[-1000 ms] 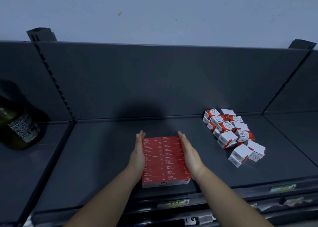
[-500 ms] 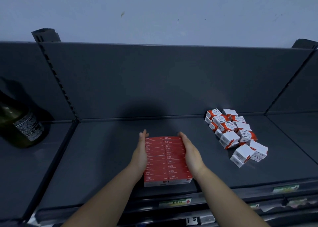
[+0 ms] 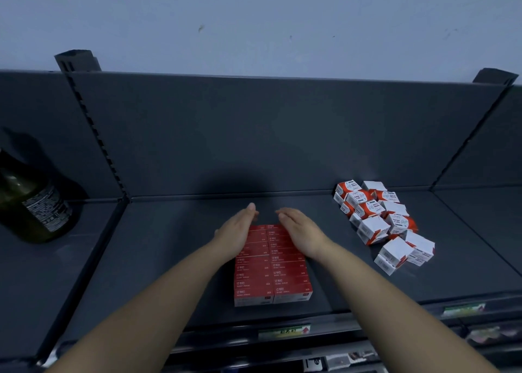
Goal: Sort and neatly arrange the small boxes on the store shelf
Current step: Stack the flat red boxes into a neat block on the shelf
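From the head camera, a dark grey metal shelf (image 3: 169, 245) with an upright back panel fills the view below a pale blue wall (image 3: 254, 19). In the middle of the shelf, toward its front edge, lies a neat block of flat red boxes (image 3: 271, 276), set in two side-by-side columns with their white lettering facing up. The left hand (image 3: 236, 232) rests flat against the far left part of the block, fingers straight and together, gripping nothing. The right hand (image 3: 303, 232) lies the same way over the far right part, palm turned inward, fingers extended and close together, with nothing in its hold. The two sets of fingertips angle toward each other past the block's far end but stay apart. To the right, well apart from the red block, sits a loose heap of small white-and-orange cardboard boxes (image 3: 381, 223), tilted at mixed angles and touching one another; some read "paper clips". On the neighbouring shelf section to the left stands a dark green glass bottle (image 3: 31, 203) with a printed label. Price tags (image 3: 284, 331) line the shelf's front rail.
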`<state>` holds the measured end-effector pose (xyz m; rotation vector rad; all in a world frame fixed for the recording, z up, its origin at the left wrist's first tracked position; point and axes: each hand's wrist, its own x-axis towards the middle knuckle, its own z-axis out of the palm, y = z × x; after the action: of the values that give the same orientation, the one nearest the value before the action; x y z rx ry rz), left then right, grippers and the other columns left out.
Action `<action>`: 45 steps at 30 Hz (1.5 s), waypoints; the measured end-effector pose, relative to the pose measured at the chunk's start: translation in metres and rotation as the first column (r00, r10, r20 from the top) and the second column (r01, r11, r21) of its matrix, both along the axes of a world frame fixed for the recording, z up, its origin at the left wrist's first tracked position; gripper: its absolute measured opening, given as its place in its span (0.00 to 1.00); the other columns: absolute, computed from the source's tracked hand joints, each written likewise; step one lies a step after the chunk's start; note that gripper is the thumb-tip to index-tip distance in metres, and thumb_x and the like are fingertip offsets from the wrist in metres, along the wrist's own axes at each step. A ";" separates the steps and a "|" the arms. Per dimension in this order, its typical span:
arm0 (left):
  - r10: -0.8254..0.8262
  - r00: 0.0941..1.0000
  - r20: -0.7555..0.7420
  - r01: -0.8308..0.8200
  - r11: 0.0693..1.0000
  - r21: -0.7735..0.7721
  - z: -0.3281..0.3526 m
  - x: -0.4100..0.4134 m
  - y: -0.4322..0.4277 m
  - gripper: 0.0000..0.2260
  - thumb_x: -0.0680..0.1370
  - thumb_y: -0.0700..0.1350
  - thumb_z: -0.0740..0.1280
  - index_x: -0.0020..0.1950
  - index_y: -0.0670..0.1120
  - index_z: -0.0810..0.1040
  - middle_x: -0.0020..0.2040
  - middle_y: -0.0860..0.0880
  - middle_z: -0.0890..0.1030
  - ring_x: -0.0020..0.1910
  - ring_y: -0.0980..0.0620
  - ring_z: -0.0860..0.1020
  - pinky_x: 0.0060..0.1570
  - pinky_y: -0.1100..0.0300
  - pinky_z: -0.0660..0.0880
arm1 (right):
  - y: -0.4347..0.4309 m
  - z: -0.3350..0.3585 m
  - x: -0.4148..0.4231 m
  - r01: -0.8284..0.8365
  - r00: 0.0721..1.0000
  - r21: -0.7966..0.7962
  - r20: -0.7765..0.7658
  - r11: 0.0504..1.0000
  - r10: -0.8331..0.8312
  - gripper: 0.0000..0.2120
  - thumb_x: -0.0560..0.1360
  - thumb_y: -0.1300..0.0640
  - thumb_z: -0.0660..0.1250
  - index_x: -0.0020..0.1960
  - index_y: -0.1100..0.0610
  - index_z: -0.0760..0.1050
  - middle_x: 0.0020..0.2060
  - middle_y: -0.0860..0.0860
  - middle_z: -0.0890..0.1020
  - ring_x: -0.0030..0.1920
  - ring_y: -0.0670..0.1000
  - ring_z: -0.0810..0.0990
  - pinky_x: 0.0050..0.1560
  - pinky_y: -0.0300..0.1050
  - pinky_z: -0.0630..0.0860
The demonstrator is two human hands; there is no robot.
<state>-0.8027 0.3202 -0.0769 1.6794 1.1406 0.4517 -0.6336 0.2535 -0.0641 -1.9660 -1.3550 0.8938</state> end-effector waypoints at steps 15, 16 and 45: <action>-0.071 0.995 -0.064 0.067 0.996 -0.054 -0.011 0.002 -0.002 0.32 0.68 0.78 0.35 0.61 0.76 0.70 0.63 0.63 0.76 0.71 0.51 0.66 0.73 0.42 0.47 | -0.003 -0.015 -0.011 -0.036 0.994 -0.060 0.098 0.998 0.042 0.19 0.83 0.39 0.49 0.64 0.42 0.75 0.62 0.44 0.75 0.70 0.52 0.64 0.67 0.56 0.55; -0.073 0.996 -0.055 0.070 0.996 -0.057 -0.012 0.002 -0.001 0.31 0.68 0.78 0.36 0.60 0.77 0.70 0.64 0.62 0.76 0.71 0.51 0.66 0.72 0.42 0.47 | -0.004 -0.015 -0.011 -0.052 0.992 -0.063 0.111 0.997 0.059 0.19 0.83 0.39 0.49 0.63 0.42 0.75 0.61 0.44 0.75 0.70 0.52 0.65 0.65 0.55 0.56; 0.390 0.716 0.580 -0.063 0.862 -0.503 -0.027 -0.013 -0.036 0.26 0.84 0.57 0.46 0.79 0.48 0.54 0.79 0.51 0.57 0.76 0.54 0.59 0.74 0.58 0.54 | -0.035 -0.033 -0.009 0.304 0.723 -0.031 -0.643 0.952 -0.252 0.25 0.80 0.33 0.51 0.74 0.38 0.66 0.52 0.41 0.80 0.51 0.43 0.81 0.44 0.40 0.75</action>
<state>-0.8160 0.2844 -0.1043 0.8318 0.8173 0.8067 -0.6423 0.2183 -0.0971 -1.5210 -0.6571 1.1954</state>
